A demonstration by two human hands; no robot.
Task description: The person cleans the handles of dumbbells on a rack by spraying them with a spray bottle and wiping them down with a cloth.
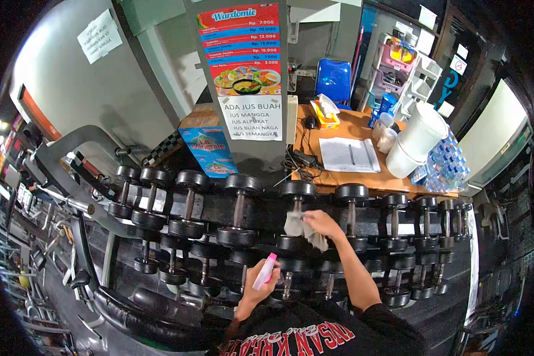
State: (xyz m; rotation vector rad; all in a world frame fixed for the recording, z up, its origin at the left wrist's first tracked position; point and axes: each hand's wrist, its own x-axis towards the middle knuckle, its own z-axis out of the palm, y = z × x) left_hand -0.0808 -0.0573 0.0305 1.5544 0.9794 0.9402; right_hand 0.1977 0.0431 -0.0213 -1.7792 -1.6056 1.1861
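My right hand (323,225) is closed on a pale grey cloth (298,225), which lies against the handle of a black dumbbell (298,189) on the upper row of the rack. Part of the cloth hangs down below my fingers. Lower and to the left, my left hand (260,280) is wrapped round a small clear spray bottle with a pink top (266,273). That bottle is tilted and stands clear of the dumbbells. Another dumbbell (238,209) is just left of the cloth, and one more (352,210) is to its right.
Several dumbbells fill two rows (204,270). Behind them stand a wooden desk (308,142) with papers (350,155) and white buckets (418,139), a pillar with a menu (243,47), and a blue box (207,151). A padded bench (142,320) is at the lower left.
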